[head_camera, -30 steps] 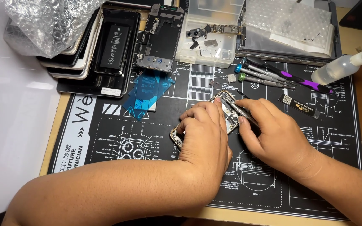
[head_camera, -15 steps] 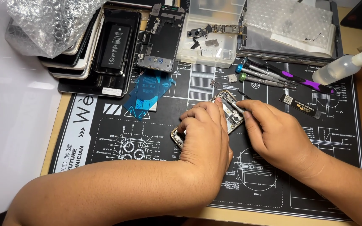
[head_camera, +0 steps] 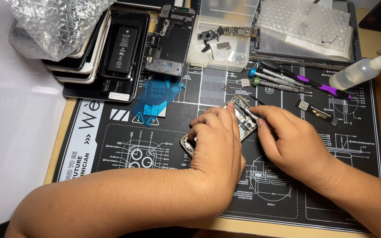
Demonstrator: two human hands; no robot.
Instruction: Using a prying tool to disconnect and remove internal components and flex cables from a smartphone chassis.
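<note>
On the mat [head_camera: 111, 145], an opened phone [head_camera: 243, 119] is pinned by the left hand [head_camera: 214, 141] while a thin tool [head_camera: 255, 100] is pinched in the right hand [head_camera: 292, 141]; a slip could gouge the board.

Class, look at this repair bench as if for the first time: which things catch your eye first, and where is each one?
In the middle of the black printed work mat, the left hand steadies an opened phone frame while the right hand works a thin dark tool at its upper end. Top left sits a stack of dismantled phones under crumpled bubble wrap. A row of screwdrivers lies upper right.
</note>
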